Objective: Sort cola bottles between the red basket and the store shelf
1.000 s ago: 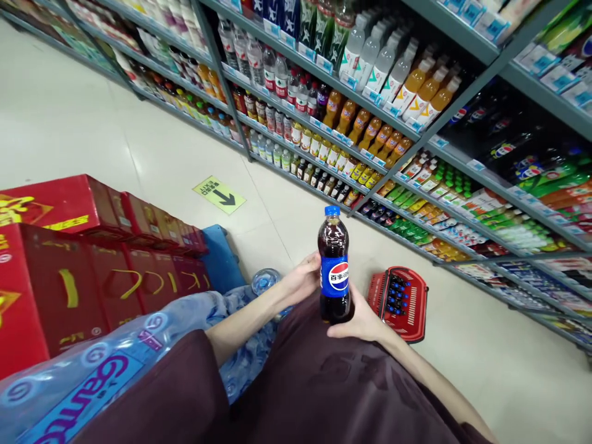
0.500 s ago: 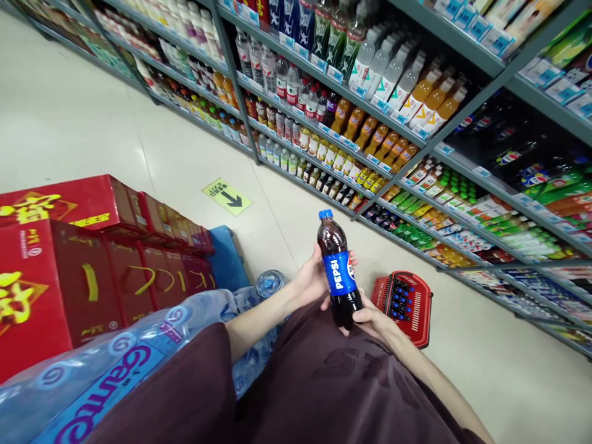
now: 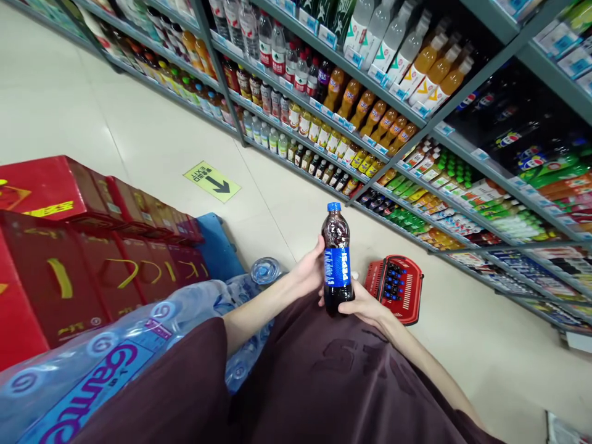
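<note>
A Pepsi bottle (image 3: 337, 265) with a blue cap and blue label stands nearly upright in front of my shirt, full of dark cola. My left hand (image 3: 312, 269) grips its left side, with the thumb up along the label and the other fingers partly hidden behind it. Around the lower right side closes my right hand (image 3: 363, 301), its thumb lying across the front near the base. Behind and right of the bottle, a red shopping basket (image 3: 413, 296) on the floor holds several dark bottles with blue caps (image 3: 394, 280).
Drink shelves (image 3: 296, 102) run diagonally across the back and right. At left are stacked red boxes (image 3: 87, 259), a blue pallet (image 3: 217, 246) and plastic-wrapped water bottles (image 3: 152, 333). A yellow exit arrow sign (image 3: 213, 180) is stuck to the pale floor.
The bottle has turned in my hands, so its lettering now faces further right and small print shows. It stands straighter. The whole view has shifted slightly.
</note>
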Available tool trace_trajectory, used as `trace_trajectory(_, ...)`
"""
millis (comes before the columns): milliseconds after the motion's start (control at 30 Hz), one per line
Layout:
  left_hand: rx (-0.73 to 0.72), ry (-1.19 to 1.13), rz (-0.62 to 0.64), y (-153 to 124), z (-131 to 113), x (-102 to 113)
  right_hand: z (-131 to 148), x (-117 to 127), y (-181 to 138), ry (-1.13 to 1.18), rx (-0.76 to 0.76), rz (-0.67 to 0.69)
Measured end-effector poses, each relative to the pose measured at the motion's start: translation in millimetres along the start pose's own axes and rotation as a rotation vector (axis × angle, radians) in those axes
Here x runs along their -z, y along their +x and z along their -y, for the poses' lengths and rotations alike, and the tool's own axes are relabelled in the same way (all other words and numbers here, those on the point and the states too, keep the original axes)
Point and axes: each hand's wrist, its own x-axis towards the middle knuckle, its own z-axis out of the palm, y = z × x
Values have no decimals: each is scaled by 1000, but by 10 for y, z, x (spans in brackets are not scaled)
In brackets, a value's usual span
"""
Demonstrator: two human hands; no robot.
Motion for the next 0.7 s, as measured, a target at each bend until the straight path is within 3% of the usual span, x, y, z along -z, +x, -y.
trace_trajectory(233, -106, 287, 3, -74, -2, -74, 14, -33, 14, -19, -38, 50)
trace_trajectory(367, -213, 307, -31, -95, 26, -175, 34, -36, -6, -80, -5, 92)
trace_trajectory(567, -19, 23, 71, -93, 6, -240, 46, -33, -64, 13, -21, 132)
trace_trajectory(700, 53, -32, 61, -87, -32, -249, 58, -40, -75, 48, -30, 166)
